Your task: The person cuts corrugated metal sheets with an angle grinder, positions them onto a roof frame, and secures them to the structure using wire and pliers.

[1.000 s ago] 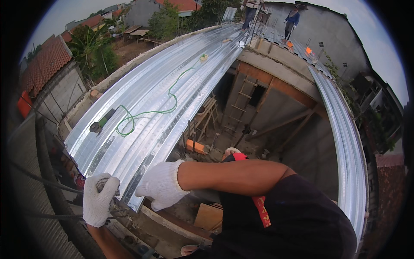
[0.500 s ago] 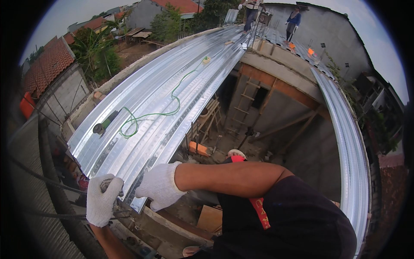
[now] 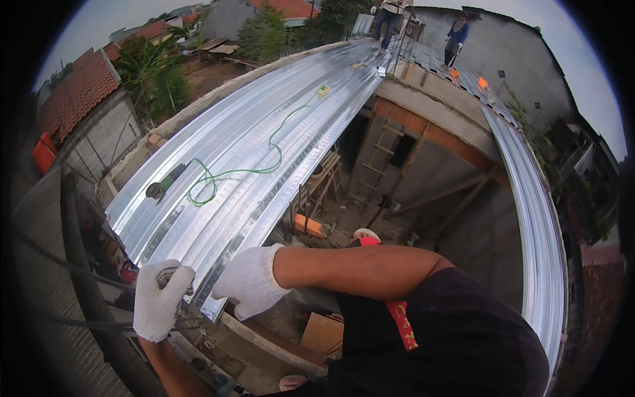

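"Your hands?"

"My left hand [image 3: 163, 301] is curled at the near end of the metal sheet [image 3: 264, 215], my right hand [image 3: 250, 281] laid over its edge (what either pinches, I can't tell)."

"How much is covered?"

"My left side — the grinder [image 3: 165, 182] lies there — and a metal strip [image 3: 538, 218] at right; between, it's open down to the ladder [image 3: 375, 169]."

Lettering shows in 1 place: on a narrow red strip [image 3: 401, 325] against the wearer's dark clothing [image 3: 463, 331], just below the bare right arm [image 3: 370, 271]. Its characters are bold, blocky and yellow, set in a row along the strip's length. Only a few show, where the strip emerges beneath the arm.
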A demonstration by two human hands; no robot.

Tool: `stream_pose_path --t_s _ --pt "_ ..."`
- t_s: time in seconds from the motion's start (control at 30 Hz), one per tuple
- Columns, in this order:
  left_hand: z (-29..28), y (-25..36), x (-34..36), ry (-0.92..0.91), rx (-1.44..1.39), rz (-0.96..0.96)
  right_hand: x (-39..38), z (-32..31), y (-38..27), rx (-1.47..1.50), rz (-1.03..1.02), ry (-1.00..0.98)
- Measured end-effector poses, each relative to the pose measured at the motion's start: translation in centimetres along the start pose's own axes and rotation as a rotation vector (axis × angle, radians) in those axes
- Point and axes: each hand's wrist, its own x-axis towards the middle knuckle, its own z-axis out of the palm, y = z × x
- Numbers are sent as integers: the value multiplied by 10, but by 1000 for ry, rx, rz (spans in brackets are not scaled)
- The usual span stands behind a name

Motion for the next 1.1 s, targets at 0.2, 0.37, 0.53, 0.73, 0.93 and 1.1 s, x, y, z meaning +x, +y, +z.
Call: stream_pose_path --t_s 0.2,0.37,0.53,0.73,0.93,1.1 --pt "0 -2 0 -10 24 5 4 2 -1 2 33 -27" --pt "0 0 -2 2 20 -8 8 3 -2 -13 32 -52" --pt "2 -1 1 4 -1 26 9 5 0 -2 45 -55" --pt "-5 -13 3 -19 19 11 13 2 -2 -12 45 -69" --pt "-5 -15 2 13 45 20 11 -2 -3 43 20 -42" --pt "-3 -9 1 -5 -4 -17 15 5 -1 27 11 -51"
